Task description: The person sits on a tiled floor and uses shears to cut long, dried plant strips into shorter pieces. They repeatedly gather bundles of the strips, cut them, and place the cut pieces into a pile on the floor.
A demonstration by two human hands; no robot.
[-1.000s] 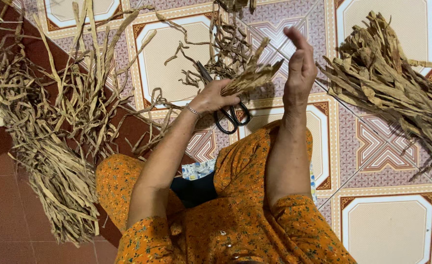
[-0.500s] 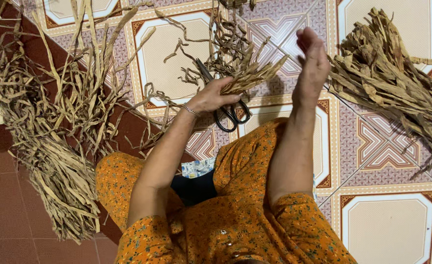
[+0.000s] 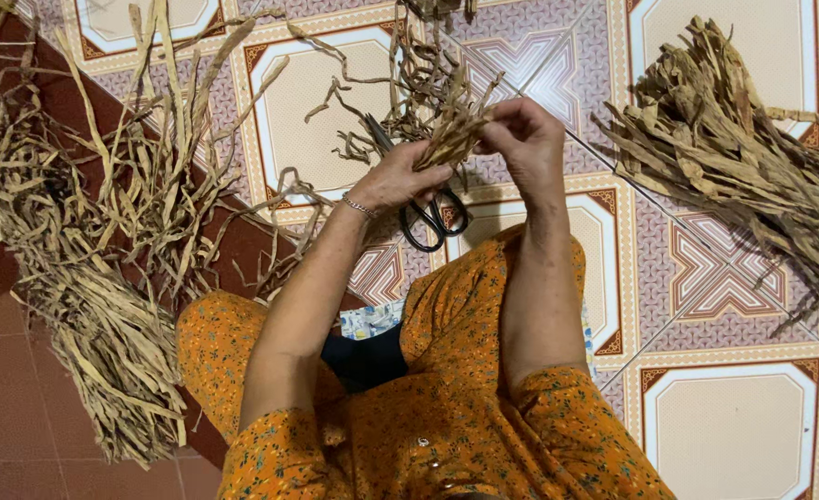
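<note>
The left hand (image 3: 398,176) held a small bunch of dry tan leaf strips (image 3: 448,139) and black-handled scissors (image 3: 428,215) above the tiled floor (image 3: 724,278). The right hand (image 3: 521,134) pinched the bunch's top. A neat pile (image 3: 734,157) looked done; a big messy heap (image 3: 85,268) looked left.

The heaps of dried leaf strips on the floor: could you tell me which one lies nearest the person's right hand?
The heap at the right on the patterned tiles: its tips come close to the right hand. The big heap at the left lies beyond the left hand.
</note>
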